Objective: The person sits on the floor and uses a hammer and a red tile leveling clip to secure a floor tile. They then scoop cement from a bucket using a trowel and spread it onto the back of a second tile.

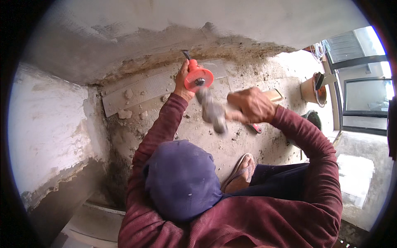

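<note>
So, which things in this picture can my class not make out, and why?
All in the head view:
Hammer head: blurred by motion.
Left grip: partly hidden by the red guard.
Red tool: partly hidden by the right grip.
Dark container: partly hidden by the right sleeve.

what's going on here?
A person crouches by a wall with both hands busy. The left hand grips a chisel with a round red guard, its tip at the rough, broken strip along the wall's base. The right hand holds a hammer, motion-blurred, its head close to the chisel's struck end; whether they touch is unclear. Loose chunks lie around a pale flat panel, and a bucket stands off to the right.
</note>
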